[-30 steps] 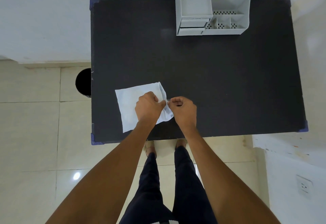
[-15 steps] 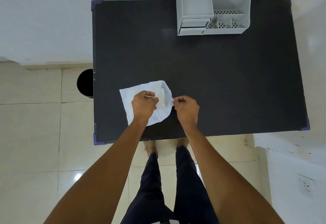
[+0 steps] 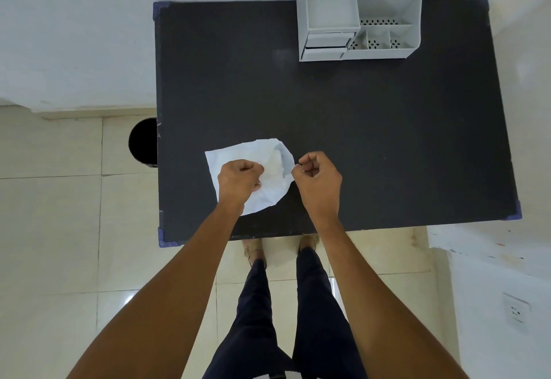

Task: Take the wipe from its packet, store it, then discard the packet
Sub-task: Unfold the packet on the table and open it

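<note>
One white wipe (image 3: 268,166), one black table (image 3: 357,140), one white desk organiser (image 3: 354,14) and one dark round bin (image 3: 143,141) are counted; two bare hands are in view. No packet can be told apart from the wipe.

The wipe is spread over the near left part of the table, its right side lifted and curled. The left hand (image 3: 238,183) is curled into a loose fist on the wipe, the sheet gathered under its fingers. The right hand (image 3: 319,177) is likewise curled, its thumb and forefinger pinched together at the wipe's right edge; whether that edge is actually gripped cannot be told.

The organiser stands at the far edge of the table, well apart from the hands. The bin is seen on the floor just beside the table's left edge.
</note>
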